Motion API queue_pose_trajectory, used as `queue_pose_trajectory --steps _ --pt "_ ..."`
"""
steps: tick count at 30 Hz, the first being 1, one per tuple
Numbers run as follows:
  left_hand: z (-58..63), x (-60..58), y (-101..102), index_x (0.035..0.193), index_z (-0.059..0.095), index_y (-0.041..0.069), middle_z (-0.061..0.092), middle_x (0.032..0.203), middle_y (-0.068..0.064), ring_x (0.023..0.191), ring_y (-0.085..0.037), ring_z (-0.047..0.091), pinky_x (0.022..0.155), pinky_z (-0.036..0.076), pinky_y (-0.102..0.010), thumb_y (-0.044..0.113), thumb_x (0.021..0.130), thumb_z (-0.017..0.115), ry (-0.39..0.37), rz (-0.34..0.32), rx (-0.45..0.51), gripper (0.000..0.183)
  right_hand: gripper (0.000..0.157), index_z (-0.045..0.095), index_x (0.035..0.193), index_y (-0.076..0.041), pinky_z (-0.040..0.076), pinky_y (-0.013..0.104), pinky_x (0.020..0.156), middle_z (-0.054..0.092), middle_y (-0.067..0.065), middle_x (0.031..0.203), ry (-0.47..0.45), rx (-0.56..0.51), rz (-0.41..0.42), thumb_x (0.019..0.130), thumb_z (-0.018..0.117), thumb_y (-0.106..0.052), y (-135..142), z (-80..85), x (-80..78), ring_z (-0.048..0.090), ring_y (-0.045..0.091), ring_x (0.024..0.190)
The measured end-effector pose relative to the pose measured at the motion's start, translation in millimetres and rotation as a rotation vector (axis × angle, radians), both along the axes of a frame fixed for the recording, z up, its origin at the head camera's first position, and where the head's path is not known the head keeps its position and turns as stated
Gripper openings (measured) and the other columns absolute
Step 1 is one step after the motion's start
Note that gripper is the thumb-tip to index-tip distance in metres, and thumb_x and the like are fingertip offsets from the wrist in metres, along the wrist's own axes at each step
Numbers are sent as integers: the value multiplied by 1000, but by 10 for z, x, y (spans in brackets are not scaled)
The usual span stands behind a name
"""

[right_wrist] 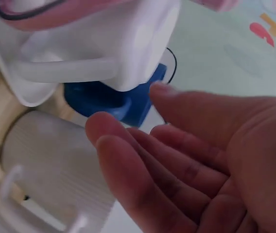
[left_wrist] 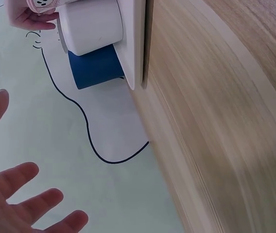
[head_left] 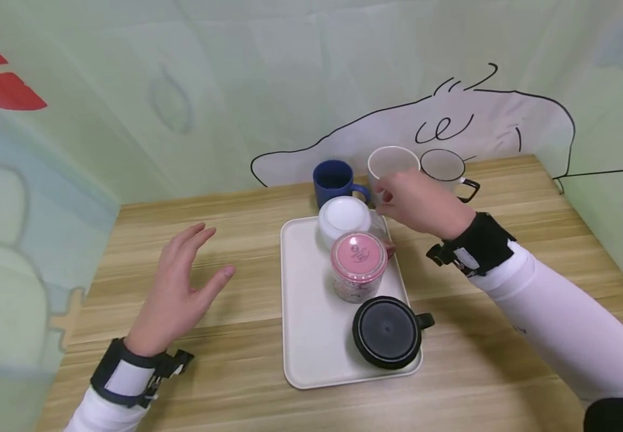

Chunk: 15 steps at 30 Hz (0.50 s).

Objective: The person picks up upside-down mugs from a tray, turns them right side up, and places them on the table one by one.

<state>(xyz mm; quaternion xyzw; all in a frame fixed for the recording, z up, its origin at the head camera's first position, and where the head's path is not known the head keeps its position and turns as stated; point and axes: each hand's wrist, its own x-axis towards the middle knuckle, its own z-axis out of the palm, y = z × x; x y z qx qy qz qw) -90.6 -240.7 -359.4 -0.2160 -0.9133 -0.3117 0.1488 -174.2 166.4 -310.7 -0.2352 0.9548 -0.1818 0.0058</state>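
Observation:
My right hand (head_left: pixel 419 201) hovers over the back of the table, just right of a blue mug (head_left: pixel 329 189) and in front of a ribbed white mug (head_left: pixel 374 174). In the right wrist view its thumb and loosely bent fingers are apart, with nothing between them. Three mugs stand upside down on a white tray (head_left: pixel 311 336): a white mug (head_left: pixel 344 215) at the far end, a pink mug (head_left: pixel 359 258) in the middle and a black mug (head_left: pixel 387 332) at the near end. Left of the tray, my left hand (head_left: pixel 179 288) is held above the wood, fingers spread, holding nothing.
Another white mug (head_left: pixel 441 167) with a black rim and handle stands upright at the back right. A drawn-on cloth (head_left: pixel 236 90) hangs behind the wooden table (head_left: pixel 225 372) and along both sides.

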Motion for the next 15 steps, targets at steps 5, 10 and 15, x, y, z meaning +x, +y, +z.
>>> queue_pose_trajectory --steps 5,10,15 --pt "-26 -16 -5 143 51 5 38 152 -18 138 -41 32 106 28 -61 32 87 77 8 1 -46 68 22 71 102 -9 55 34 74 70 5 93 8 -23 40 85 79 -20 100 -155 0 66 19 85" --pt "-58 -22 1 143 52 7 39 151 -19 136 -43 35 106 28 -61 34 86 77 17 4 -96 68 15 70 95 -11 53 34 76 69 2 91 5 -62 94 85 79 -18 151 -318 -19 65 18 85" --pt "-108 -18 34 144 51 8 39 152 -19 136 -43 36 106 29 -62 36 87 76 11 -9 -137 69 16 73 101 -9 53 30 75 70 0 93 -13 -79 115 87 77 -17 169 -458 -34 63 14 83"
